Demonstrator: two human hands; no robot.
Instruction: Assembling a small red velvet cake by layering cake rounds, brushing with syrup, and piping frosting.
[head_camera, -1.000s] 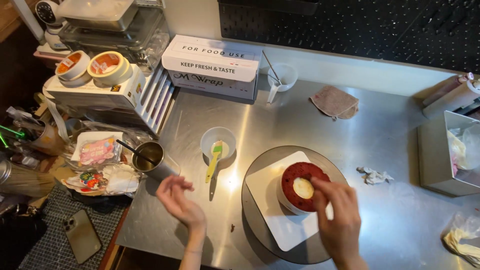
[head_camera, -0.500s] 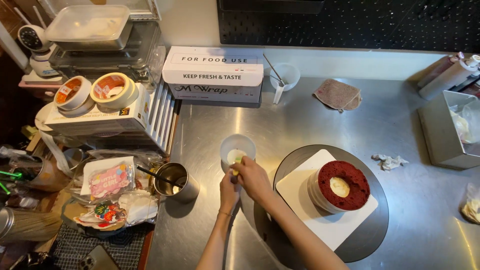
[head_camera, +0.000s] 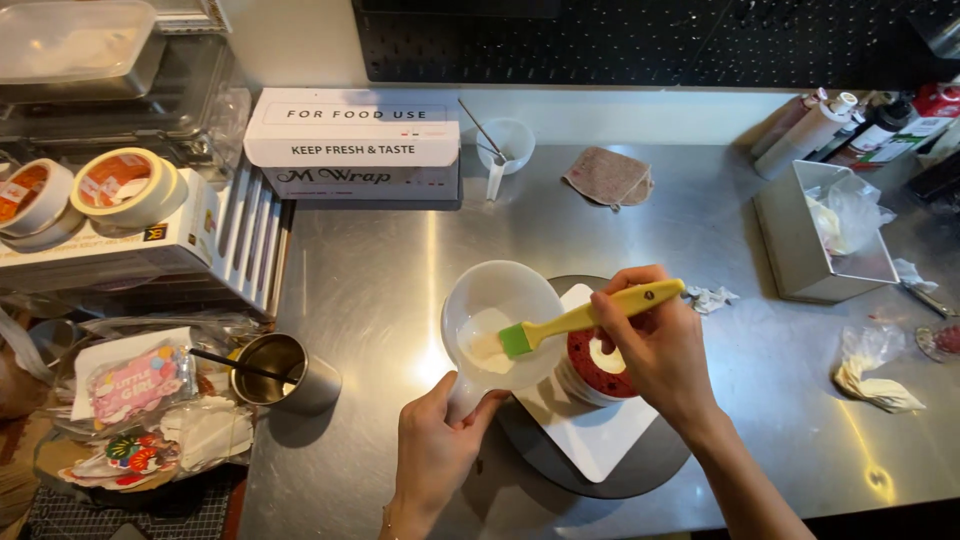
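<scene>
left hand now grips lifted bowl | right hand grasps brush, bristles dipped leftward | cake beneath, awaiting glaze

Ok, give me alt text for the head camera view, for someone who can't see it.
A person's left hand tilts a small white bowl while the right hand dips a yellow-handled pastry brush into it, above a small red cake on a white board atop a dark turntable. Around them on the steel counter sit a metal cup and a wrap box.
</scene>
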